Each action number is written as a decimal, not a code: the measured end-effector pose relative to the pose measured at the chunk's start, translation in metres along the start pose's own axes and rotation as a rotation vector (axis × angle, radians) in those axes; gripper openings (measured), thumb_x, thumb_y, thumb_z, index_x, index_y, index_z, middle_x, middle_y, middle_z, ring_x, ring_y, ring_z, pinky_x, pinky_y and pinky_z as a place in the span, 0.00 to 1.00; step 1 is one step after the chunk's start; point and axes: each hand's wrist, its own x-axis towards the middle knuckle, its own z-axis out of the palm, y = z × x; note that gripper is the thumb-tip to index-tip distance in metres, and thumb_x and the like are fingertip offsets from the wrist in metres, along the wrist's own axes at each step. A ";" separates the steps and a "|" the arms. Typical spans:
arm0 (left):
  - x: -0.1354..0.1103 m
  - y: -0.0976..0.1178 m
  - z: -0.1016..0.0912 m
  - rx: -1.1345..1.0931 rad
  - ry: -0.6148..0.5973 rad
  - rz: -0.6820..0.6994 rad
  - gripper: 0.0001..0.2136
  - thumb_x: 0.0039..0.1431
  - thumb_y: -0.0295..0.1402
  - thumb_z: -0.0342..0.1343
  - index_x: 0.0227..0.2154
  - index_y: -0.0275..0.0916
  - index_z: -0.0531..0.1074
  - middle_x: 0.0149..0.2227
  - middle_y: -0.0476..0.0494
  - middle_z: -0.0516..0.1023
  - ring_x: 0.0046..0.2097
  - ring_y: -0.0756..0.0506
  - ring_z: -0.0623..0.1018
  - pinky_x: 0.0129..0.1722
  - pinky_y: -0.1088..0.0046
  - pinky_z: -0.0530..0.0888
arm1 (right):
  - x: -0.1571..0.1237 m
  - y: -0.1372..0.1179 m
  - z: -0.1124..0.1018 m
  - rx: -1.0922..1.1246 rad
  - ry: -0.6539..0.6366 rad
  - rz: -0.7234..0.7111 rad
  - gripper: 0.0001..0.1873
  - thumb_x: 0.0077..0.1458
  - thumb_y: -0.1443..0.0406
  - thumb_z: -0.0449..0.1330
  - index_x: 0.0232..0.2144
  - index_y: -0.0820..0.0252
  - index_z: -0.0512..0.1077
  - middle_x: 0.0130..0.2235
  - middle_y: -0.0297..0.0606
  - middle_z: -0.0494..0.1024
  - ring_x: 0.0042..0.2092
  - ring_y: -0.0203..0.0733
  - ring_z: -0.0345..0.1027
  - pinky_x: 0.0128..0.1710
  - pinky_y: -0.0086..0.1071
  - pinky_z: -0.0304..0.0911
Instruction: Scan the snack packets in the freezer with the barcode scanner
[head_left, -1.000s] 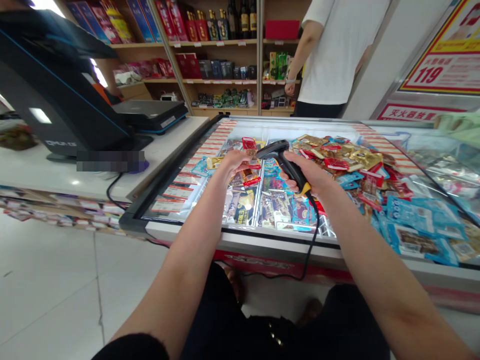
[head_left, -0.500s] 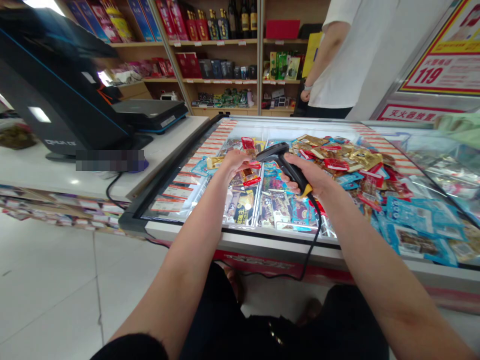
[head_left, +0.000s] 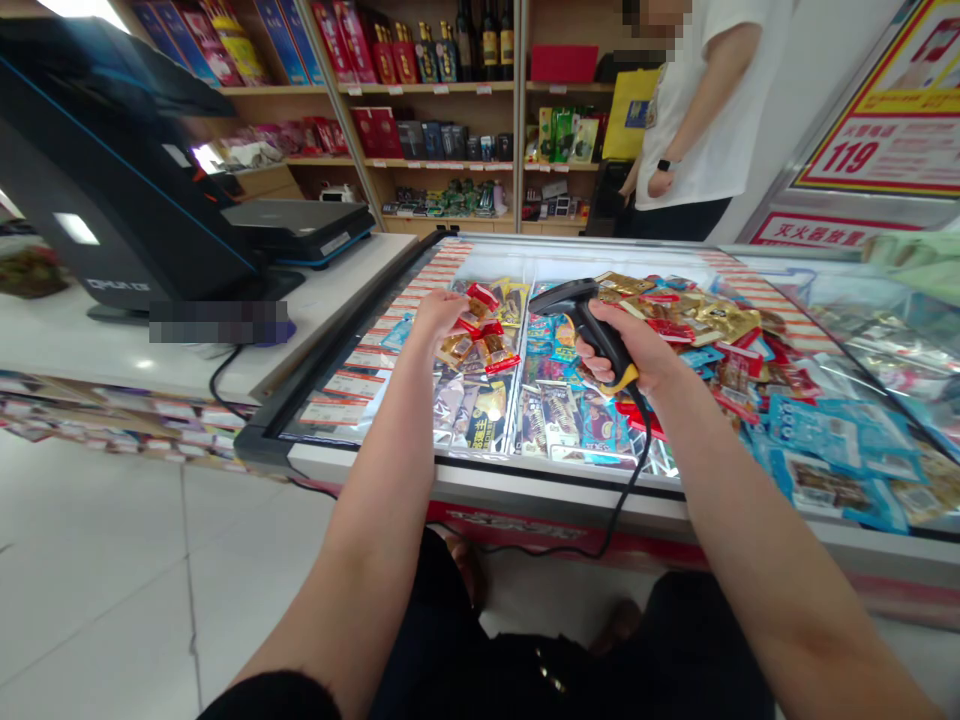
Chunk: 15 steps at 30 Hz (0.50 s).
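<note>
My right hand [head_left: 630,345] is wrapped round the grip of a black and yellow barcode scanner [head_left: 592,325], its head pointing left over the freezer chest. A black cable [head_left: 637,470] hangs from the handle. To the left, my left hand [head_left: 441,312] pinches a red snack packet [head_left: 481,296] by its edge, above other small packets. Just below lies another red-ended packet [head_left: 499,350] on the glass. Right of the scanner spreads a heap of gold, red and blue packets [head_left: 705,320]; blue packets [head_left: 832,440] lie nearest me. Inside the chest, more wrapped goods [head_left: 559,415] show through the glass.
The freezer chest's frame [head_left: 360,462] runs in front of me. On the left counter [head_left: 315,300] stand a black checkout terminal [head_left: 127,200] and a scale [head_left: 300,225]. A person in a white shirt [head_left: 720,130] stands beyond the chest, near stocked shelves [head_left: 442,165].
My left hand has moved left with a packet, away from the scanner. The scanner has shifted slightly right. The person behind the chest has turned and moved right.
</note>
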 end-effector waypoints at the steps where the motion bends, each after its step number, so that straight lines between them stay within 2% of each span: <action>1: 0.002 -0.002 -0.008 0.087 0.055 0.015 0.02 0.45 0.27 0.56 0.21 0.38 0.70 0.21 0.48 0.72 0.28 0.46 0.76 0.33 0.69 0.75 | -0.002 -0.002 -0.002 0.003 0.010 -0.013 0.17 0.62 0.53 0.54 0.31 0.60 0.65 0.22 0.34 0.67 0.17 0.30 0.55 0.11 0.22 0.54; 4: 0.003 -0.008 -0.029 0.444 0.244 0.068 0.04 0.46 0.32 0.59 0.25 0.38 0.74 0.28 0.41 0.77 0.38 0.38 0.79 0.41 0.63 0.74 | -0.007 -0.007 -0.008 0.017 0.031 -0.049 0.16 0.62 0.53 0.54 0.33 0.61 0.66 0.22 0.34 0.67 0.17 0.29 0.55 0.12 0.22 0.54; 7: -0.004 -0.013 -0.036 0.763 0.368 0.096 0.17 0.44 0.38 0.62 0.38 0.37 0.75 0.46 0.31 0.78 0.53 0.30 0.74 0.51 0.53 0.70 | -0.011 -0.012 -0.011 0.031 0.074 -0.068 0.15 0.62 0.53 0.54 0.34 0.60 0.66 0.22 0.34 0.67 0.16 0.29 0.54 0.12 0.22 0.53; 9: -0.009 -0.016 -0.032 0.898 0.323 0.109 0.24 0.43 0.43 0.64 0.44 0.38 0.74 0.54 0.28 0.73 0.58 0.27 0.69 0.55 0.48 0.66 | -0.012 -0.014 -0.012 0.045 0.109 -0.062 0.15 0.63 0.54 0.53 0.33 0.60 0.66 0.21 0.34 0.67 0.16 0.29 0.53 0.12 0.22 0.52; 12: -0.015 -0.015 -0.020 1.031 0.195 0.140 0.28 0.42 0.47 0.65 0.46 0.39 0.74 0.55 0.29 0.73 0.59 0.26 0.67 0.58 0.46 0.62 | -0.012 -0.014 -0.013 0.062 0.159 -0.048 0.15 0.63 0.54 0.52 0.32 0.60 0.66 0.21 0.34 0.66 0.16 0.29 0.53 0.12 0.22 0.52; 15: -0.019 -0.009 -0.004 1.063 0.250 0.219 0.25 0.48 0.46 0.62 0.48 0.39 0.73 0.55 0.31 0.73 0.59 0.29 0.67 0.59 0.47 0.60 | -0.012 -0.014 -0.013 0.066 0.185 -0.044 0.15 0.63 0.54 0.52 0.32 0.60 0.66 0.21 0.35 0.67 0.16 0.29 0.53 0.12 0.22 0.52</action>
